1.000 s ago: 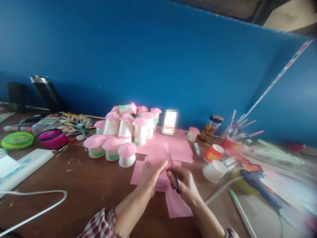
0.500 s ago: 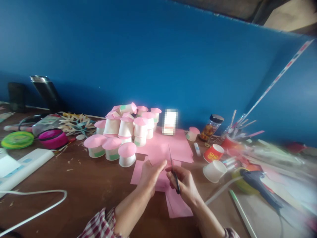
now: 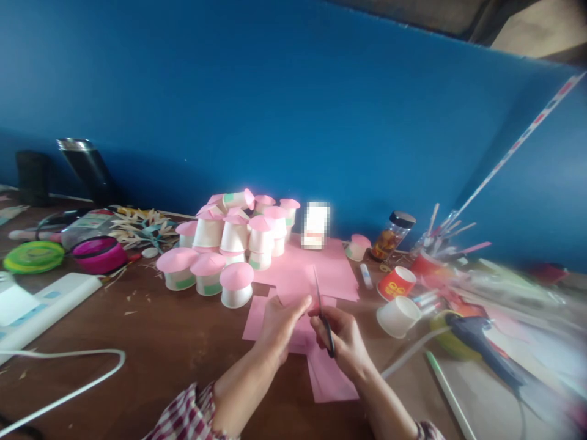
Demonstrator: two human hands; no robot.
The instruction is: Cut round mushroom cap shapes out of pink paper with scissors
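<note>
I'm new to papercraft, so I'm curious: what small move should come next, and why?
Perhaps a small snip with the scissors: the right hand holds them, blades apparently against pink paper that the left hand seems to be holding.

Scissors (image 3: 329, 337): dark handle, thin metal blades, held in R hand (image 3: 343, 335), handle loop at near end, tips pointing away & slightly L. Blades look nr-closed, tho too blurry to be sure. Pink paper pc (image 3: 295, 288): plain, flat-looking, pinched in L hand (image 3: 279, 325) nr the thumb, sticking out past the fingers, its R edge right by the blades; can't tell if they're touching it. More pink sheets (image 3: 337, 266) lie flat beneath & beyond, overlapping, same plain pink, so outlines partly merge. Smaller pink pcs (image 3: 328, 374) lie nearer: one pokes out L of the L hand, longish ones fan out btwn the wrists, overlapping at slight angles
</note>
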